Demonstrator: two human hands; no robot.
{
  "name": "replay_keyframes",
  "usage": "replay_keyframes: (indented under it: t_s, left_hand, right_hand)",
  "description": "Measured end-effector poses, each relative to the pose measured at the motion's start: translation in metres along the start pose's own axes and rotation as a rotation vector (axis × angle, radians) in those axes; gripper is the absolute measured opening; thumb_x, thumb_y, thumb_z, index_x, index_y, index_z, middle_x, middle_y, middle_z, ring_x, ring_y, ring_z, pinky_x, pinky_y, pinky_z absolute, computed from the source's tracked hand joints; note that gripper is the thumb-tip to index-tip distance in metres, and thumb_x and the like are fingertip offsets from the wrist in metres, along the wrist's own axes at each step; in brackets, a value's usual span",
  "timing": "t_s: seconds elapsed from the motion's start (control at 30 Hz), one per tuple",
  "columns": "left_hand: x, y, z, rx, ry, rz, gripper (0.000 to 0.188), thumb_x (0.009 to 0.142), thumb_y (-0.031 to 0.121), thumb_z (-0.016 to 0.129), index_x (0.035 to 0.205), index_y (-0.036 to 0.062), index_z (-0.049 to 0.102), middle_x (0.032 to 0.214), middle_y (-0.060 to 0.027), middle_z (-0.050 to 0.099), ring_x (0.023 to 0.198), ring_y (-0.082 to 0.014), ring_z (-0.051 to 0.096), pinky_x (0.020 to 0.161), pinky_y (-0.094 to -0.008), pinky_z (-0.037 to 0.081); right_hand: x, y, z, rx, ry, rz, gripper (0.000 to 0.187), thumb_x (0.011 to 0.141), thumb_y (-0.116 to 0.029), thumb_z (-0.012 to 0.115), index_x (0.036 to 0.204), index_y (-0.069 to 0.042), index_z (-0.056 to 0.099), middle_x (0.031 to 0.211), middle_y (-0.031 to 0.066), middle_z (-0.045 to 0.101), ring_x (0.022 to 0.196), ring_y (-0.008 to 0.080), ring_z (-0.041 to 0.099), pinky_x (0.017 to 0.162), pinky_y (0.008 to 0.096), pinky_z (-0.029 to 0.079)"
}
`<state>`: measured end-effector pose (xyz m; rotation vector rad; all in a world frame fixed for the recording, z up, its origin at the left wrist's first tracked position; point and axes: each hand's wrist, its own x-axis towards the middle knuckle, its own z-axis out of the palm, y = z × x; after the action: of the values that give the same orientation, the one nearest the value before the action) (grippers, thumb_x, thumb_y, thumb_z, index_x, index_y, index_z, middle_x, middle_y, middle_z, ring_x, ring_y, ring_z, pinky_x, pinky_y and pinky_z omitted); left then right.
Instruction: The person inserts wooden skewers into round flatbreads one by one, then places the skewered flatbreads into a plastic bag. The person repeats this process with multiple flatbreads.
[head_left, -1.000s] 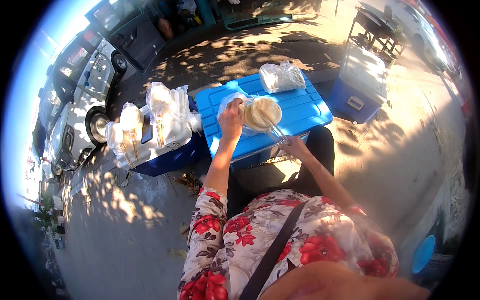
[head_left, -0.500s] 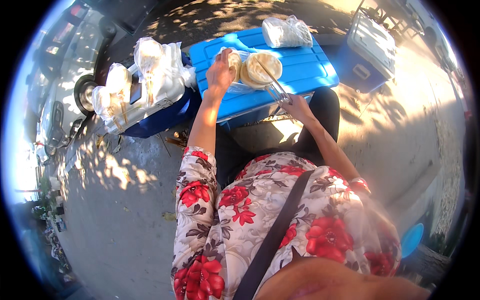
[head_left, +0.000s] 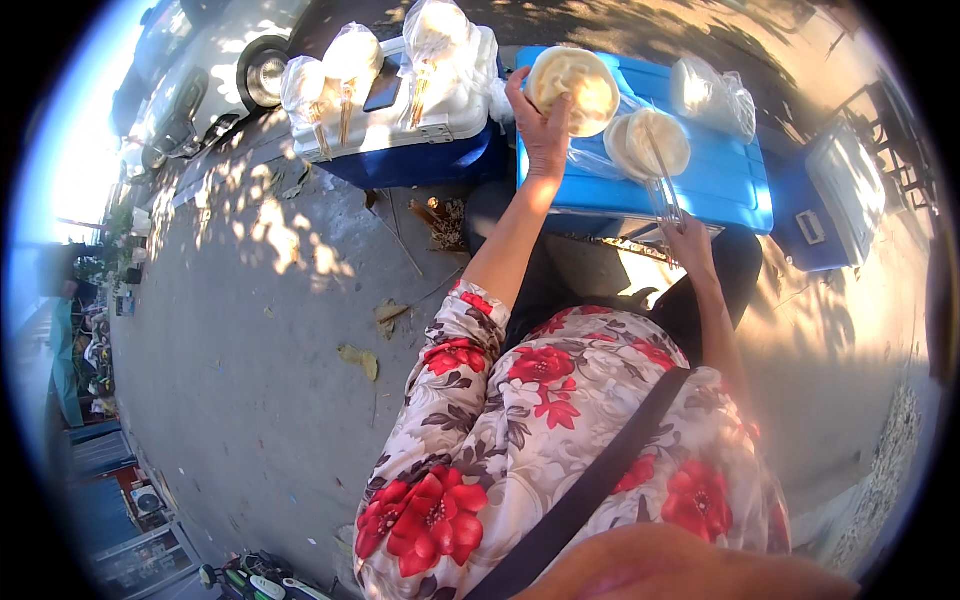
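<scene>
My left hand (head_left: pixel 544 135) grips a pale, round, flat wafer-like disc (head_left: pixel 574 85), its thumb over the near edge; whether several are stacked there I cannot tell. It is raised over the left end of a blue lid (head_left: pixel 600 186). Further right on that lid, more pale discs (head_left: pixel 628 150) overlap on clear plastic. My right hand (head_left: pixel 688 242) is closed round a bundle of thin sticks (head_left: pixel 664 205) at the lid's near edge. One stick reaches up across the top disc; whether it pierces it is unclear.
A wrapped plastic package (head_left: pixel 712 98) lies on the lid's far right. To the left, a white-lidded cooler (head_left: pixel 460 112) bears bagged discs on sticks (head_left: pixel 352 55) and a dark phone (head_left: pixel 386 82). Another cooler (head_left: pixel 815 205) stands at right. A parked car (head_left: pixel 210 80) is beyond.
My left hand has lifted a disc off the lid, where before it reached over the discs. My right hand still holds the sticks against the other discs. The whole view has shifted.
</scene>
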<state>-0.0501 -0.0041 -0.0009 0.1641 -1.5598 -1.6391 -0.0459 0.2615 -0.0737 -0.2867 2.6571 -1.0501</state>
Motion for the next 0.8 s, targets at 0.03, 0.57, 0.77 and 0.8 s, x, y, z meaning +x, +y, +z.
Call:
replay_keyframes:
  t_s: [0.03, 0.57, 0.77, 0.8]
  left_hand:
    - [0.003, 0.004, -0.002, -0.284, 0.048, -0.206, 0.06, 0.078, 0.002, 0.06, 0.13, 0.0073, 0.031, 0.116, -0.0112, 0.047, 0.108, -0.02, 0.048, 0.082, -0.035, 0.048]
    - [-0.001, 0.016, -0.019, -0.846, 0.028, -0.918, 0.041, 0.087, 0.009, 0.056, 0.126, 0.0018, 0.043, 0.123, -0.0144, 0.052, 0.112, -0.0294, 0.054, 0.093, -0.0463, 0.047]
    - [-0.01, 0.011, -0.021, -0.8, 0.038, -0.865, 0.04, 0.089, 0.008, 0.051, 0.126, -0.001, 0.039, 0.126, -0.0164, 0.048, 0.117, -0.0289, 0.05, 0.099, -0.0455, 0.042]
    - [-0.011, 0.012, -0.019, -0.759, 0.051, -0.852, 0.04, 0.088, 0.007, 0.051, 0.126, -0.0016, 0.039, 0.126, -0.0163, 0.047, 0.116, -0.0291, 0.05, 0.099, -0.0455, 0.042]
  right_hand:
    - [0.0, -0.003, 0.001, -0.008, 0.001, -0.007, 0.049, 0.081, -0.03, 0.061, 0.121, -0.002, 0.056, 0.073, 0.0184, 0.062, 0.069, 0.0273, 0.062, 0.066, 0.0385, 0.047]
    - [-0.083, -0.099, -0.052, 0.773, -0.382, -0.145, 0.033, 0.097, -0.02, 0.042, 0.125, -0.004, 0.049, 0.057, -0.0017, 0.048, 0.046, 0.004, 0.043, 0.043, 0.0191, 0.035]
    - [-0.082, -0.087, -0.04, 0.719, -0.256, -0.196, 0.034, 0.095, -0.016, 0.047, 0.126, -0.004, 0.049, 0.056, -0.0042, 0.045, 0.048, 0.0024, 0.042, 0.045, 0.0182, 0.032]
    - [-0.084, -0.085, -0.036, 0.727, -0.253, -0.2, 0.033, 0.094, -0.014, 0.048, 0.125, -0.003, 0.049, 0.056, -0.0043, 0.045, 0.049, 0.0023, 0.042, 0.045, 0.0182, 0.032]
